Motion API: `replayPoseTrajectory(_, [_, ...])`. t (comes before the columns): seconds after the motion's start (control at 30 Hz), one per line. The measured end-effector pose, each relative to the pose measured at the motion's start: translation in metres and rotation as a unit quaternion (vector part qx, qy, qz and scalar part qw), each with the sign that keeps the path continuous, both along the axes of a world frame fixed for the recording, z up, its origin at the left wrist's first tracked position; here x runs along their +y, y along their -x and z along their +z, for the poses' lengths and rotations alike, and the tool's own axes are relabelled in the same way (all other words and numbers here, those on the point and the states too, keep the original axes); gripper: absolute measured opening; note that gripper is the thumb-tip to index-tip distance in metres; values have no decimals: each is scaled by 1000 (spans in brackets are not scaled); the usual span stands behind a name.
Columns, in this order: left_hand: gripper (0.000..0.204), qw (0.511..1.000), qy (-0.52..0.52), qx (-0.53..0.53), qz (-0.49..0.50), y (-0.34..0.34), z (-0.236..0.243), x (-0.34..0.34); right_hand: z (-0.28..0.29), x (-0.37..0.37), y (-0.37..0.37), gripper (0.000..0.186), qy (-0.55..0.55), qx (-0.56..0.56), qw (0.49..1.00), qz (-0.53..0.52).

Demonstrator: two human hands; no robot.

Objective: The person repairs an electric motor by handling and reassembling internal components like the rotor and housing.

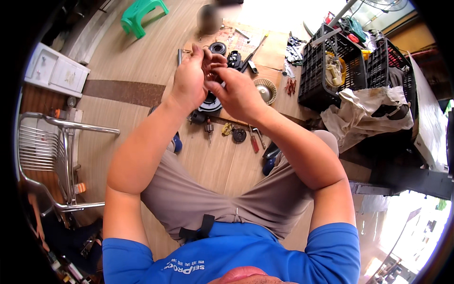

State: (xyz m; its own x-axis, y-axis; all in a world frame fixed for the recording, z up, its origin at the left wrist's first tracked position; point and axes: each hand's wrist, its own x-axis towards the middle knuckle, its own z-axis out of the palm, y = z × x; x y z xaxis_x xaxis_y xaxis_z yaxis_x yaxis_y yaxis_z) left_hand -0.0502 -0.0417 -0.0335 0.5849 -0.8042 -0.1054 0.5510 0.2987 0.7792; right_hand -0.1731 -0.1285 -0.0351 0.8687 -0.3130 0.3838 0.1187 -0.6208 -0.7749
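Holding half-curled left hand (191,78) and right hand (238,92) together at upper centre of frame, not making out whether pinching anything, partly hiding round black-and-silver part (211,104) below, possibly risking bumping it by dipping too low.

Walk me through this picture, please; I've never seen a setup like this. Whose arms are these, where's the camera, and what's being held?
There is no machine here: these are a person's own bare left hand and right hand. The wide camera sits on their head, looking down, so edges bend. The hands are close together; I can't tell whether anything small is between them. Around them lie a black round part, a ribbed fan wheel and a red-handled screwdriver. Black crates stand to the right.
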Motion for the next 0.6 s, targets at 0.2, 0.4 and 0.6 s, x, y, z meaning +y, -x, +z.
replayPoseTrajectory(0.2, [43, 999, -25, -25, -32, 14, 12, -3, -7, 0, 3, 19, 80, 108, 991, -22])
replayPoseTrajectory(0.4, [44, 997, -30, -63, -16, 19, 20, -1, 6, 2, 5, 27, -23, 63, 997, 40])
replayPoseTrajectory(0.6, [42, 996, -26, -83, -30, 22, 12, -2, -1, -3, 1, 27, 66, 106, 992, 35])
